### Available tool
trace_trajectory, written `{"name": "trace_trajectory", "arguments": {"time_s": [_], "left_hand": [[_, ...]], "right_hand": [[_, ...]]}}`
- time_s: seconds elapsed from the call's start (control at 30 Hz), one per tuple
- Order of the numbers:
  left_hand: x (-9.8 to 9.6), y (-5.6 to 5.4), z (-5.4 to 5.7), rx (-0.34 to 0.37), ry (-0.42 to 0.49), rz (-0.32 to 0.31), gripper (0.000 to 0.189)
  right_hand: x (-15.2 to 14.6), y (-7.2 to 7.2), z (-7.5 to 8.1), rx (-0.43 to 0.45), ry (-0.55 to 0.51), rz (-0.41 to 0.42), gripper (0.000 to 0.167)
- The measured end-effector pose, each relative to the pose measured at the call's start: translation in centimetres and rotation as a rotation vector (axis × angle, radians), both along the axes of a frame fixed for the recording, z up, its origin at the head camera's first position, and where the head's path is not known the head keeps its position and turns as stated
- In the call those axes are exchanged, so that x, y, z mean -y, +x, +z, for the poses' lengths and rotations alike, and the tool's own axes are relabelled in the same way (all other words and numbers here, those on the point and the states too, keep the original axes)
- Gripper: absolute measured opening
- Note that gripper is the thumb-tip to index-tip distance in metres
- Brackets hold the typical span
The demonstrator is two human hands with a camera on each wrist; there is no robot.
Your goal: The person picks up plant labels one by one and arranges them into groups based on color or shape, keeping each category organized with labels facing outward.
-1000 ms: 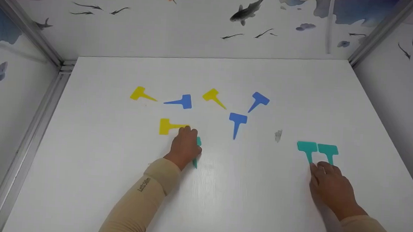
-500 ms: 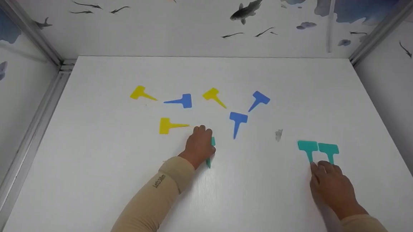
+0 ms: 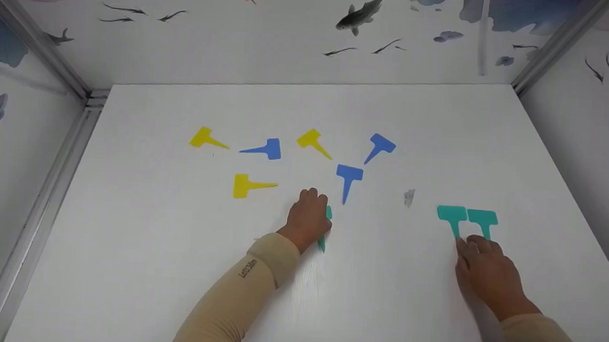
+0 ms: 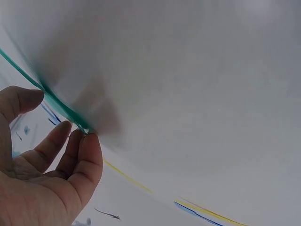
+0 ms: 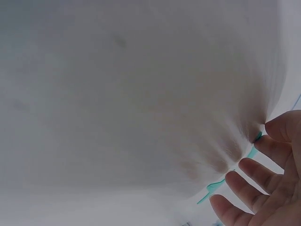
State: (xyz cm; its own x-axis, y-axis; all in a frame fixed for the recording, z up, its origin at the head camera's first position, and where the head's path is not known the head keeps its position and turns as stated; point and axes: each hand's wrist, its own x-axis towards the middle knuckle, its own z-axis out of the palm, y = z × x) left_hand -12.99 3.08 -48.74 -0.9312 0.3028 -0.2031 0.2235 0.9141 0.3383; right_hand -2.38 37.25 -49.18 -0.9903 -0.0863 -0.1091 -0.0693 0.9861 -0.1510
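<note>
In the head view my left hand (image 3: 309,219) is low on the white table, mid-table, holding a green T-shaped plant label (image 3: 328,212); the hand covers much of it. The left wrist view shows the thumb and curled fingertips against this thin green label (image 4: 63,109). My right hand (image 3: 488,272) rests at the right, fingers loosely spread, its tips by the stems of two green plant labels, one on the left (image 3: 451,213) and one on the right (image 3: 483,217). Their heads lie side by side. From the right wrist, green edges (image 5: 215,185) show under the fingertips.
Three yellow labels, far left (image 3: 203,137), upper middle (image 3: 310,139) and nearer (image 3: 241,185), lie flat. Three blue labels, left (image 3: 273,149), right (image 3: 382,143) and nearer (image 3: 350,172), lie among them. A grey smudge (image 3: 409,197) marks the table. Printed panels enclose it.
My left hand has slid rightward across the table with the green label, away from the nearer yellow label's tip. The right hand has stayed by the two green labels.
</note>
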Motion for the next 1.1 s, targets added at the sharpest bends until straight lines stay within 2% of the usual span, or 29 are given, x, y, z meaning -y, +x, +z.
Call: {"name": "trace_trajectory", "arguments": {"time_s": [0.3, 0.47, 0.9, 1.1], "left_hand": [[-1.6, 0.2, -0.1, -0.041, 0.001, -0.044, 0.026], [-2.3, 0.4, 0.0, -0.054, 0.007, -0.059, 0.025], [-3.5, 0.6, -0.1, -0.059, 0.025, -0.071, 0.022], [-4.4, 0.9, -0.1, -0.038, 0.021, -0.081, 0.024]], "right_hand": [[-0.2, 0.0, 0.3, -0.01, 0.061, 0.039, 0.044], [-0.2, -0.2, 0.4, 0.003, 0.066, 0.032, 0.045], [0.2, -0.4, 0.6, -0.031, 0.085, 0.039, 0.042], [0.2, -0.4, 0.4, -0.04, 0.084, 0.034, 0.041]]}}
